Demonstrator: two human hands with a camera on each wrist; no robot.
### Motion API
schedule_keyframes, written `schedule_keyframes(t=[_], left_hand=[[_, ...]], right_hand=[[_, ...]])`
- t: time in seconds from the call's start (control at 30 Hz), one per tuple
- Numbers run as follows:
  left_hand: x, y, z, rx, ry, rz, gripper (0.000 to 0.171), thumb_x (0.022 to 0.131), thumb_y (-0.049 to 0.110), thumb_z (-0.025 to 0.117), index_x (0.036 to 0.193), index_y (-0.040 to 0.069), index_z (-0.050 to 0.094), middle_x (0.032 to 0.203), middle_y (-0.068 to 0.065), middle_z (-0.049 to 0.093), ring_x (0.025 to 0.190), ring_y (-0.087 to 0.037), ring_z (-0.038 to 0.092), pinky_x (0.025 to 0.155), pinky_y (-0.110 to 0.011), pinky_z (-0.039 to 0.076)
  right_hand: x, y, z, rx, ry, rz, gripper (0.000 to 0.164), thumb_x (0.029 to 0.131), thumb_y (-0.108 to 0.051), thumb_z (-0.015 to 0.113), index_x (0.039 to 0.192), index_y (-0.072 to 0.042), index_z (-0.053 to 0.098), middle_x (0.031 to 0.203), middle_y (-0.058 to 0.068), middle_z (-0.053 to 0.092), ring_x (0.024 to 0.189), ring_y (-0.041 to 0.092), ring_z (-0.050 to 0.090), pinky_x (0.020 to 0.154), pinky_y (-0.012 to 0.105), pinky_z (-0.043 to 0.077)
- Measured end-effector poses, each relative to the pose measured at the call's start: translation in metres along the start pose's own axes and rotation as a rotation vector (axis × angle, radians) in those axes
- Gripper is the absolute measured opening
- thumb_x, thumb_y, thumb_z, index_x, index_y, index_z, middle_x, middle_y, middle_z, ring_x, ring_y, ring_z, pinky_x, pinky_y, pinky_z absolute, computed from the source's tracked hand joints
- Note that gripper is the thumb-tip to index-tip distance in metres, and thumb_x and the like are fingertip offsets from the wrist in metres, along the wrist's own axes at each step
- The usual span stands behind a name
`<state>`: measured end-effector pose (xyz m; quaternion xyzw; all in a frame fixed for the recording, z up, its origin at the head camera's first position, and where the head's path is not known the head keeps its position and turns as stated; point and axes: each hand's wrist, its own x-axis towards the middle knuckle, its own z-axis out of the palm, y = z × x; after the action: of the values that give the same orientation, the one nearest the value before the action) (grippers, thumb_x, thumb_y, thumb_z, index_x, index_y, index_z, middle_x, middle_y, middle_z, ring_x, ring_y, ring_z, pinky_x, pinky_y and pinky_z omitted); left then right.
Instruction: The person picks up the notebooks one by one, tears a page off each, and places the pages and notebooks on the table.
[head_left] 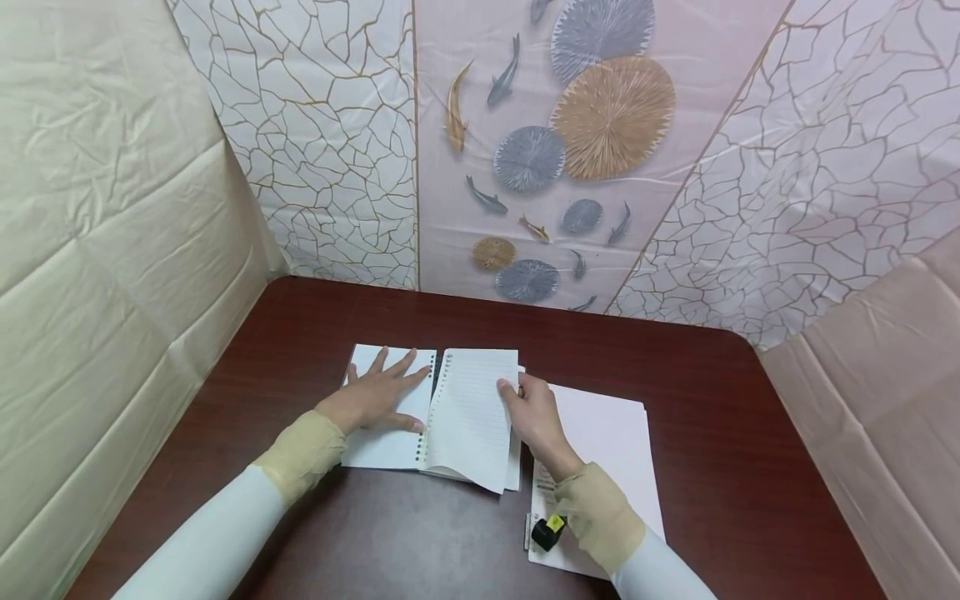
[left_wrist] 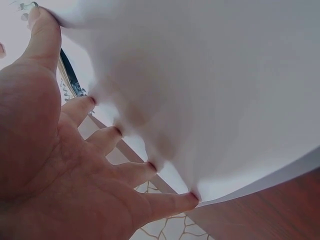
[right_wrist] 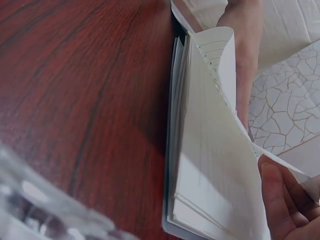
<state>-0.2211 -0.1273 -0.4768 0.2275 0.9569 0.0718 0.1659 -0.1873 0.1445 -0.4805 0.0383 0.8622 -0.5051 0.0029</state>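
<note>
A spiral-type notebook with punched holes lies spread on the table, its blank left page (head_left: 401,446) flat. My left hand (head_left: 375,397) rests on that page with fingers spread, and in the left wrist view its fingertips (left_wrist: 187,200) press the white paper. On the right half, a lined sheet (head_left: 472,417) is lifted and bowed, its lower corner off the pages beneath. My right hand (head_left: 534,412) pinches the sheet's right edge between thumb and fingers. The right wrist view shows the raised sheet (right_wrist: 220,135) above the stacked pages (right_wrist: 182,90), with the pinching fingers (right_wrist: 272,190) at its edge.
White paper (head_left: 600,450) lies under my right forearm. A small black object (head_left: 546,535) with a yellow part sits on its lower left corner. The dark red-brown table (head_left: 247,400) is bordered by hanging cloth (head_left: 315,225) at the back and sides.
</note>
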Motion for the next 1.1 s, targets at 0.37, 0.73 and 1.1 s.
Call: schedule_keyframes(t=[0.37, 0.73, 1.1], left_hand=[[0.0001, -0.0021, 0.0013, -0.002, 0.006, 0.014, 0.105, 0.080, 0.079, 0.062, 0.163, 0.030, 0.021, 0.172, -0.006, 0.001, 0.150, -0.049, -0.003, 0.105, -0.087, 0.011], [0.0030, -0.0025, 0.0003, 0.020, -0.002, 0.045, 0.105, 0.080, 0.079, 0.061, 0.163, 0.029, 0.021, 0.172, -0.006, 0.001, 0.150, -0.049, -0.002, 0.112, -0.079, 0.014], [0.0015, 0.0009, -0.0077, -0.014, -0.009, 0.064, 0.101, 0.081, 0.079, 0.062, 0.162, 0.030, 0.026, 0.172, -0.006, 0.004, 0.151, -0.047, -0.003, 0.115, -0.077, 0.013]], right_hand=[[0.0020, 0.0027, 0.0011, -0.045, 0.011, 0.023, 0.027, 0.106, -0.026, 0.056, 0.108, -0.005, 0.073, 0.055, -0.002, 0.045, 0.045, 0.010, 0.035, 0.043, 0.024, 0.033], [0.0027, 0.0020, -0.0009, -0.037, -0.025, 0.052, 0.032, 0.106, -0.027, 0.054, 0.121, -0.003, 0.070, 0.072, 0.008, 0.070, 0.053, 0.013, 0.053, 0.055, 0.028, 0.048], [0.0037, 0.0040, -0.0017, -0.030, -0.030, 0.060, 0.033, 0.106, -0.028, 0.054, 0.124, -0.004, 0.069, 0.083, 0.008, 0.074, 0.068, 0.016, 0.065, 0.064, 0.029, 0.053]])
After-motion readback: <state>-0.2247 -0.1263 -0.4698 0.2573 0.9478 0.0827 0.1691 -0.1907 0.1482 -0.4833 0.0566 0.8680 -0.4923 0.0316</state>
